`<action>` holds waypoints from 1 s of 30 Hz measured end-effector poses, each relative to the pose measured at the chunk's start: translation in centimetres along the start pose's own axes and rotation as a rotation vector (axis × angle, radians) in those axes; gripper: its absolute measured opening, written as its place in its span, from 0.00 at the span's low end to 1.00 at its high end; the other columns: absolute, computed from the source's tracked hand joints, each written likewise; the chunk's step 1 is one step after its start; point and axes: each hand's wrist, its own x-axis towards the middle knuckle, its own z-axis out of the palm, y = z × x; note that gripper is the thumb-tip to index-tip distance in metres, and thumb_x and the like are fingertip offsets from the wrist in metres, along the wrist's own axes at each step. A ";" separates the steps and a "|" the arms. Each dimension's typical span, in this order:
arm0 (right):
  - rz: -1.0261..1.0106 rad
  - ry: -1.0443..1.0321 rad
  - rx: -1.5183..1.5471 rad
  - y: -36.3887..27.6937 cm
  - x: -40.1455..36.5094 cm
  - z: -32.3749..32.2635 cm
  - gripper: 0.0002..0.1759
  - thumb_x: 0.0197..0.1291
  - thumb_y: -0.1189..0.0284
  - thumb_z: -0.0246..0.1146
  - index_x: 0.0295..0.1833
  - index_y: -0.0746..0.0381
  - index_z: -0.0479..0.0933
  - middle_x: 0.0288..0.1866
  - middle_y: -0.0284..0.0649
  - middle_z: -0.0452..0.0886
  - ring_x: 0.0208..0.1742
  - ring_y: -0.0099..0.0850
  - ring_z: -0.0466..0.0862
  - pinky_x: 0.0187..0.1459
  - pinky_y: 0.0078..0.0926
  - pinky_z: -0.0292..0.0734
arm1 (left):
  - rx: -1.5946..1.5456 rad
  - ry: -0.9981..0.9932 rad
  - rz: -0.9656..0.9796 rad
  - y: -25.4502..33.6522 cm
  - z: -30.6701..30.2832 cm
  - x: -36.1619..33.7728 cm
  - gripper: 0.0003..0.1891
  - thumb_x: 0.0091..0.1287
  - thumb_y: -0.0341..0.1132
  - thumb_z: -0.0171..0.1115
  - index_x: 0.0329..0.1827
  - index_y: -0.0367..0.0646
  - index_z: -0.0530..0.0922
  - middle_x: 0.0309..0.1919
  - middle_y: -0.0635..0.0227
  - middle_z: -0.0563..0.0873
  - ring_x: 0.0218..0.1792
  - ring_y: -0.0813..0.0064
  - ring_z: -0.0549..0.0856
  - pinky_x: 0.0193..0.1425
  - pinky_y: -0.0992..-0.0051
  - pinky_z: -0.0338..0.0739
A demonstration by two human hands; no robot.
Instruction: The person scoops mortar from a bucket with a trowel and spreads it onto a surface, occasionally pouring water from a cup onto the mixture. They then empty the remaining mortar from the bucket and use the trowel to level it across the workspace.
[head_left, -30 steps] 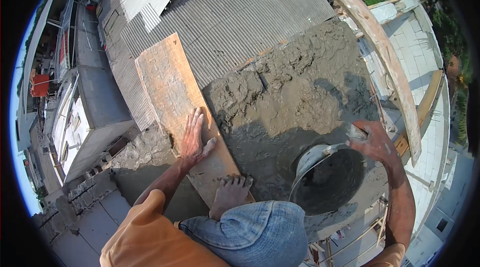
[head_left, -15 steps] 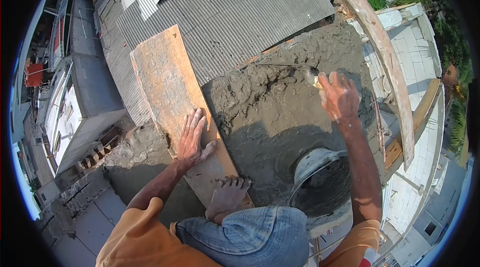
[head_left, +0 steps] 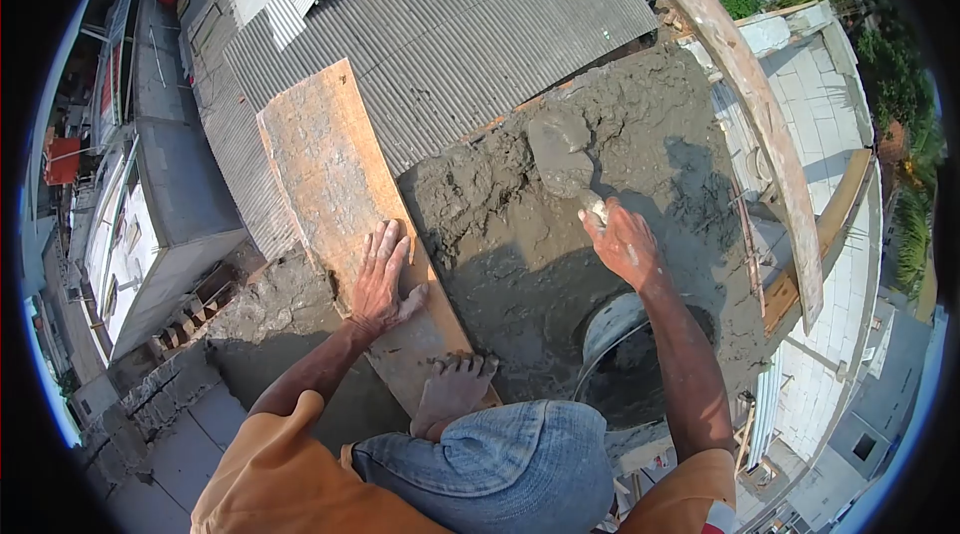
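My left hand [head_left: 382,279] lies flat with spread fingers on a mortar-stained wooden board [head_left: 325,149]. The fingers of my right hand [head_left: 625,242] are wrapped round the pale handle of a trowel [head_left: 562,156]. Its blade, coated in grey mortar, rests flat on the wet mortar [head_left: 500,234] to the right of the board. Just below my right forearm stands a bucket [head_left: 608,326] with dark grey mortar inside, partly hidden by the arm. My bare foot [head_left: 455,394] is on the lower end of the board.
A corrugated roof [head_left: 480,34] lies beyond the mortar. Along the right side curves a long wooden beam [head_left: 745,64], with another plank [head_left: 845,204] beside it. White block walls [head_left: 825,114] stand further right. At the left is a lower building [head_left: 185,164].
My right hand has moved left and towards me. The trowel has turned from edge-on to flat, its blade now pointing away from me. My left hand stays on the board.
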 end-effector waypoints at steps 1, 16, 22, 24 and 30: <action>0.006 0.005 -0.003 0.3 -0.3 -0.4 0.26 0.68 0.53 0.59 0.45 0.70 0.74 0.35 0.57 0.83 0.40 0.61 0.83 0.41 0.50 0.77 | -0.009 -0.002 -0.004 0.0 0.0 -0.1 0.43 0.59 0.46 0.67 0.75 0.39 0.59 0.77 0.49 0.57 0.79 0.48 0.54 0.81 0.51 0.47; -0.193 -0.117 0.120 -2.5 -3.5 1.4 0.21 0.66 0.55 0.62 0.42 0.64 0.71 0.30 0.44 0.79 0.35 0.43 0.83 0.39 0.43 0.78 | 0.009 -0.022 -0.015 0.2 -0.1 0.2 0.43 0.56 0.43 0.68 0.75 0.41 0.61 0.78 0.50 0.56 0.79 0.48 0.52 0.81 0.52 0.47; -0.080 -0.160 -0.053 -5.1 -4.2 -0.1 0.16 0.66 0.62 0.60 0.44 0.66 0.72 0.36 0.54 0.83 0.41 0.51 0.86 0.42 0.48 0.81 | 0.010 -0.026 -0.020 0.3 -0.1 0.0 0.43 0.56 0.43 0.69 0.75 0.42 0.61 0.78 0.50 0.56 0.79 0.49 0.52 0.81 0.52 0.47; -0.070 -0.091 -0.135 -4.6 -3.6 0.1 0.15 0.67 0.63 0.59 0.44 0.67 0.72 0.35 0.54 0.84 0.39 0.52 0.86 0.41 0.48 0.81 | 0.020 -0.034 -0.028 0.4 0.0 0.0 0.43 0.55 0.43 0.69 0.74 0.41 0.62 0.78 0.50 0.56 0.79 0.49 0.52 0.81 0.51 0.47; 0.015 -0.014 -0.182 -0.3 -2.4 -2.0 0.20 0.69 0.58 0.59 0.47 0.67 0.71 0.38 0.56 0.84 0.42 0.56 0.84 0.43 0.51 0.79 | 0.001 -0.023 -0.030 0.5 -0.3 0.3 0.43 0.54 0.42 0.69 0.74 0.41 0.62 0.77 0.49 0.57 0.78 0.48 0.53 0.81 0.50 0.48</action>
